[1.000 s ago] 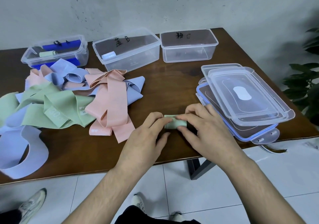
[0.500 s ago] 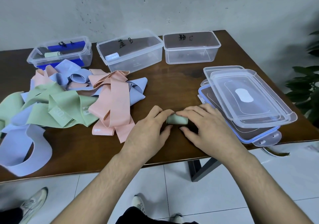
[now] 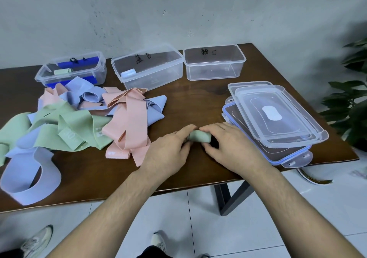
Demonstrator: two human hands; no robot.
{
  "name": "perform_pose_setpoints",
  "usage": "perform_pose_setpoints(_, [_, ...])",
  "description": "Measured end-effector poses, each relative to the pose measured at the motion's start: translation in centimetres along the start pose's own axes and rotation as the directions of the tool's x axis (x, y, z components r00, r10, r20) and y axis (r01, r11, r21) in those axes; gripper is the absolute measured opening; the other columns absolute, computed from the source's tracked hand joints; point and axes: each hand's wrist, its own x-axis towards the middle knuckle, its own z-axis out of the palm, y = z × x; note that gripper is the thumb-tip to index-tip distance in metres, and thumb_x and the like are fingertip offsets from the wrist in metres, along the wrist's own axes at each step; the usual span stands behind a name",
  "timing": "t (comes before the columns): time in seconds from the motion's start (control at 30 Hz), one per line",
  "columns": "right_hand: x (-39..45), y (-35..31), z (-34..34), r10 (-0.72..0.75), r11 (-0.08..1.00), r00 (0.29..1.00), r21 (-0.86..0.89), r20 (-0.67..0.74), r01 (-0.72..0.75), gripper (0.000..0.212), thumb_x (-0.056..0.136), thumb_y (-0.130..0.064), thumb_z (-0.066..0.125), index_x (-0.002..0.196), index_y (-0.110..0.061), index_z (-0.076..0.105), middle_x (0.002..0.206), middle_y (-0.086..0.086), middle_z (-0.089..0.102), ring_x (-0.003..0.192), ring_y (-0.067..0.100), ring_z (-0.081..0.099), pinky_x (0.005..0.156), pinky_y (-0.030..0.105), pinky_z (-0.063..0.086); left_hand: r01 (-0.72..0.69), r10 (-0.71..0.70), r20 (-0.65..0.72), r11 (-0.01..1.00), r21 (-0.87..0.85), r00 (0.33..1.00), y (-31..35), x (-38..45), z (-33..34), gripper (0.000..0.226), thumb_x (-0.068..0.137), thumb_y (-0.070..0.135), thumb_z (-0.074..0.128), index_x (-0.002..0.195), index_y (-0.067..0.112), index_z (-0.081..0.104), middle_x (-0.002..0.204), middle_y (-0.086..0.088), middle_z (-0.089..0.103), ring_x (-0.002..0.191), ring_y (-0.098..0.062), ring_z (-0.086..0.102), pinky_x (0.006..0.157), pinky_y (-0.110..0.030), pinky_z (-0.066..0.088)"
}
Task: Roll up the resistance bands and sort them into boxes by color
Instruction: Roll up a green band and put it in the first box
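Observation:
A rolled green band (image 3: 199,136) lies on the brown table (image 3: 198,102) near its front edge. My left hand (image 3: 168,152) pinches its left end and my right hand (image 3: 232,148) grips its right end with curled fingers. A loose heap of green bands (image 3: 65,130), pink bands (image 3: 127,126) and blue bands (image 3: 29,178) covers the table's left side. Three clear boxes stand at the back: the left box (image 3: 71,70) holds a rolled green band, the middle box (image 3: 147,68) holds a rolled blue band, the right box (image 3: 214,62) shows nothing inside.
A stack of clear lids (image 3: 274,118) lies on the table's right side, close to my right hand. A potted plant (image 3: 351,102) stands beyond the table's right edge. The wall rises right behind the boxes. Feet in shoes show on the tiled floor below.
The green band has been rolled tighter between both hands into a compact cylinder. The hands stayed at the same spot near the table's front edge.

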Motion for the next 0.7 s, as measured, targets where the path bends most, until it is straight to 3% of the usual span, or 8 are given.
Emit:
perform_pose_setpoints(0.13, [-0.3, -0.8, -0.7, 0.022, 1.000, 1.000, -0.019, -0.009, -0.023, 0.028, 0.090, -0.029, 0.063, 0.117, -0.023, 0.058, 0.110, -0.007, 0.062, 0.100, 0.016, 0.055, 0.082, 0.028, 0.041, 0.053, -0.053, 0.005, 0.985, -0.162, 0.999, 0.3, 0.0, -0.3, 0.044, 0.099, 0.028, 0.052, 0.137, 0.048, 0.041, 0.109, 0.015, 0.064, 0.093, -0.008, 0.060, 0.079, -0.031, 0.054])
perform_pose_setpoints(0.23, [-0.4, -1.5, -1.3, 0.068, 0.998, 0.997, -0.010, -0.041, -0.068, 0.026, 0.087, -0.031, 0.064, 0.108, -0.024, 0.052, 0.103, -0.008, 0.059, 0.093, 0.016, 0.054, 0.070, 0.026, 0.036, 0.112, -0.119, 0.011, 0.896, -0.429, 0.993, 0.8, -0.4, -0.3, 0.050, 0.097, 0.024, 0.058, 0.138, 0.048, 0.042, 0.104, 0.017, 0.066, 0.091, -0.006, 0.062, 0.084, -0.028, 0.054])
perform_pose_setpoints(0.3, [-0.6, -1.8, -1.6, 0.127, 0.992, 0.988, 0.034, -0.085, -0.125, 0.026, 0.086, -0.032, 0.065, 0.103, -0.024, 0.048, 0.098, -0.008, 0.058, 0.087, 0.014, 0.054, 0.068, 0.027, 0.040, 0.173, -0.210, 0.022, 0.737, -0.653, 0.977, 1.5, -0.8, -0.4, 0.050, 0.097, 0.022, 0.060, 0.139, 0.041, 0.042, 0.102, 0.014, 0.069, 0.084, -0.010, 0.067, 0.078, -0.029, 0.057])
perform_pose_setpoints(0.4, [-1.1, -2.4, -1.8, 0.193, 0.979, 0.961, 0.101, -0.196, -0.176, 0.031, 0.085, -0.034, 0.068, 0.104, -0.024, 0.045, 0.092, -0.007, 0.058, 0.081, 0.012, 0.054, 0.065, 0.024, 0.043, 0.297, -0.335, 0.177, 0.351, -0.888, 0.925, 3.0, -1.7, -0.6, 0.037, 0.097, 0.019, 0.060, 0.132, 0.024, 0.050, 0.106, 0.004, 0.073, 0.086, -0.015, 0.072, 0.079, -0.031, 0.058])
perform_pose_setpoints(0.5, [-1.1, -3.2, -1.7, 0.208, 0.969, 0.955, 0.179, -0.212, -0.171, 0.036, 0.085, -0.037, 0.071, 0.108, -0.024, 0.047, 0.094, -0.010, 0.056, 0.082, 0.007, 0.052, 0.061, 0.015, 0.035, 0.304, -0.324, 0.237, 0.171, -0.937, 0.916, 3.9, -2.3, -0.4, 0.023, 0.097, 0.023, 0.061, 0.119, 0.019, 0.063, 0.108, 0.001, 0.074, 0.100, -0.014, 0.071, 0.094, -0.037, 0.055])
perform_pose_setpoints(0.6, [-1.2, -4.0, -1.3, 0.208, 0.951, 0.969, 0.260, -0.136, -0.168, 0.037, 0.085, -0.042, 0.072, 0.108, -0.028, 0.046, 0.093, -0.014, 0.052, 0.084, 0.004, 0.054, 0.059, 0.014, 0.037, 0.290, -0.317, 0.248, 0.091, -0.953, 0.915, 4.1, -2.3, -0.8, 0.020, 0.096, 0.030, 0.062, 0.112, 0.021, 0.068, 0.110, 0.000, 0.074, 0.108, -0.014, 0.068, 0.100, -0.037, 0.051])
perform_pose_setpoints(0.7, [-1.1, -4.6, -1.2, 0.174, 0.936, 0.982, 0.323, -0.077, -0.141, 0.037, 0.086, -0.039, 0.073, 0.108, -0.032, 0.044, 0.093, -0.017, 0.051, 0.085, -0.002, 0.053, 0.061, 0.014, 0.040, 0.299, -0.345, 0.240, 0.129, -0.946, 0.907, 3.3, -2.2, -1.2, 0.026, 0.095, 0.033, 0.064, 0.118, 0.021, 0.068, 0.113, 0.001, 0.073, 0.113, -0.017, 0.066, 0.104, -0.042, 0.049])
